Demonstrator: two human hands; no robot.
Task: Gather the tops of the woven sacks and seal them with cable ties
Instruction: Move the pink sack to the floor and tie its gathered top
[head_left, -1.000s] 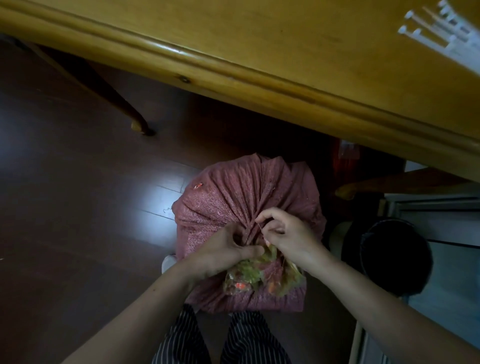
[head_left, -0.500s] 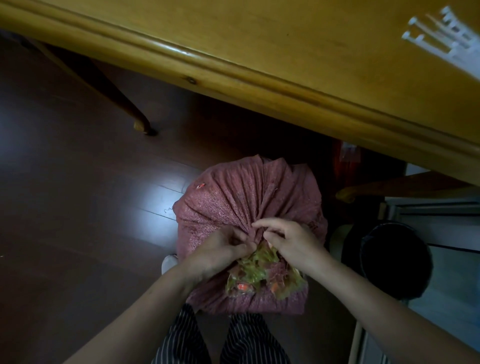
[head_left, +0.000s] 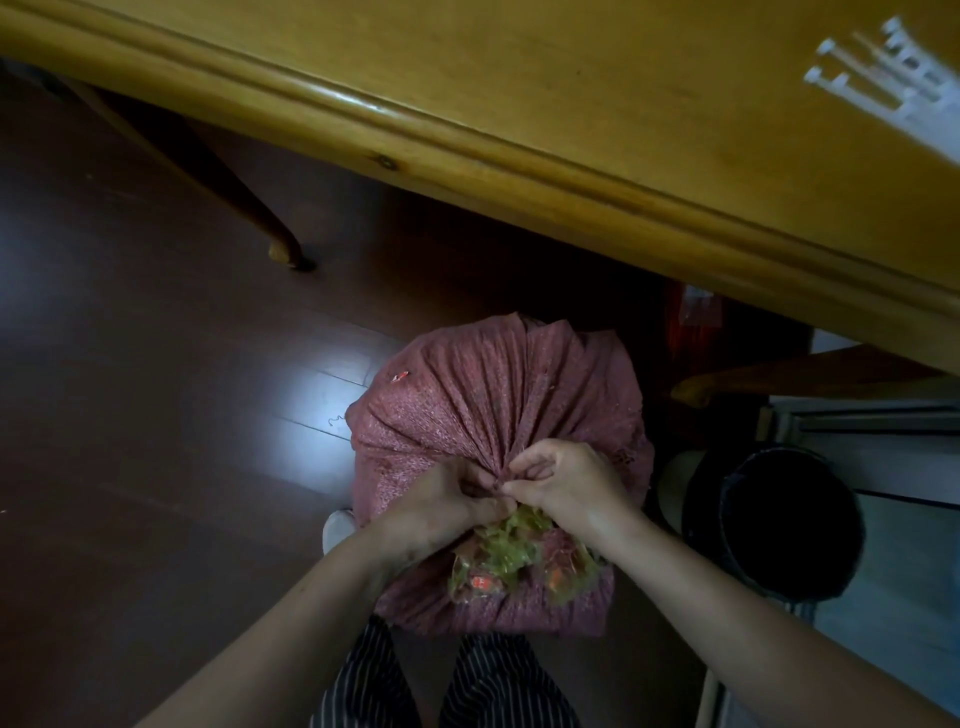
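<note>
Floor (head_left: 130, 415): dark, glossy wooden boards, on which a pale patch of light is reflected.
Surface (head_left: 519, 78): yellow varnished wood with a rounded, moulded edge and one small knot; it is seen above the sack.
Woven sack (head_left: 483, 405): dull red, coarse plastic weave, full and rounded; it is stood on the floor just in front of the striped trousers (head_left: 498, 686), its top drawn into radiating pleats.
Bin (head_left: 779, 519): round, black, set on the floor to the right of the sack.
Left hand (head_left: 441, 506): fingers (head_left: 478, 486) are curled tight and the gathered neck of the sack is pinched.
Right hand (head_left: 566, 486): fingers (head_left: 524, 467) are bent and clenched on the same neck, touching the left hand.
Plastic liner (head_left: 514, 551): crinkled, yellow-green, translucent, bunched out below the hands.
Cable ties (head_left: 893, 78): white, thin, straight, laid in a blurred bundle on the surface's far right.
</note>
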